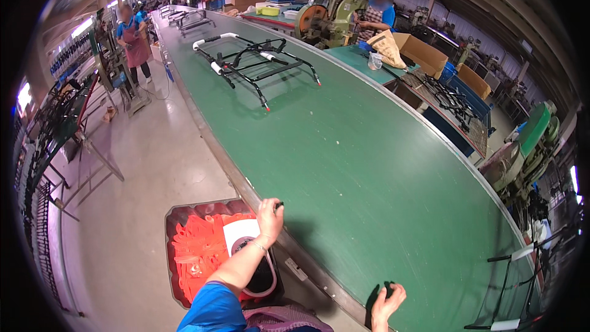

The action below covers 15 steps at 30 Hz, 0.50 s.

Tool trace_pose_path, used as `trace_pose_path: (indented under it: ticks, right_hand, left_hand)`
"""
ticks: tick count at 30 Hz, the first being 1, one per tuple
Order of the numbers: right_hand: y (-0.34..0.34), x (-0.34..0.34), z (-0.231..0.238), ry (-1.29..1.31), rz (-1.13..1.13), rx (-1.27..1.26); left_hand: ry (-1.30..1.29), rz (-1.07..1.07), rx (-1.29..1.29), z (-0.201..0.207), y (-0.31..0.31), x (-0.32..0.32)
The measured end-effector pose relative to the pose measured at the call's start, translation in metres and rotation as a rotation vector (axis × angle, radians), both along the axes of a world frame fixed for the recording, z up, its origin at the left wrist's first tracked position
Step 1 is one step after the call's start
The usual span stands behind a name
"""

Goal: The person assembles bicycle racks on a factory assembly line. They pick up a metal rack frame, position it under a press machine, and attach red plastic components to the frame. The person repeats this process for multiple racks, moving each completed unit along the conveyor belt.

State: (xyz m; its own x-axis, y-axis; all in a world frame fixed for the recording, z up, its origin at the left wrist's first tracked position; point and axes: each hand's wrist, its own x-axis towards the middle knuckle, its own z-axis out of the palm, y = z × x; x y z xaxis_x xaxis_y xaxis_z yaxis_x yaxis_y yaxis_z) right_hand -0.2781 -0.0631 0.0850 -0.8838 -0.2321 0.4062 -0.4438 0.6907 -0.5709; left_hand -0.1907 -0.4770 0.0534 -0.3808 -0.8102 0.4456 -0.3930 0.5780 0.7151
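My left hand rests on the near edge of the green conveyor belt, its fingers closed on a small black part. My right hand lies on the belt at the bottom of the view with its fingers curled. A small dark bit shows at its fingertips, and whether the hand grips it is unclear. A black tubular frame with white grips lies far up the belt. Part of another such frame stands at the lower right.
A red bin of orange strips and a white round container sit under my left arm. One person in an apron stands far left. Another person works at a green press. Cardboard boxes line the right side.
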Motion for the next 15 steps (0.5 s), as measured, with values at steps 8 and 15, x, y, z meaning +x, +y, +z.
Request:
trace_pose_path:
  ticks: [8, 15]
  right_hand:
    - [-0.222, -0.068, 0.013, 0.015, 0.503, 0.013]
    - [-0.463, -0.123, -0.004, 0.058, 0.839, 0.054]
  left_hand:
    - [-0.147, 0.082, -0.146, -0.002, -0.11, 0.006]
    - [-0.099, 0.029, -0.125, 0.002, -0.113, 0.008]
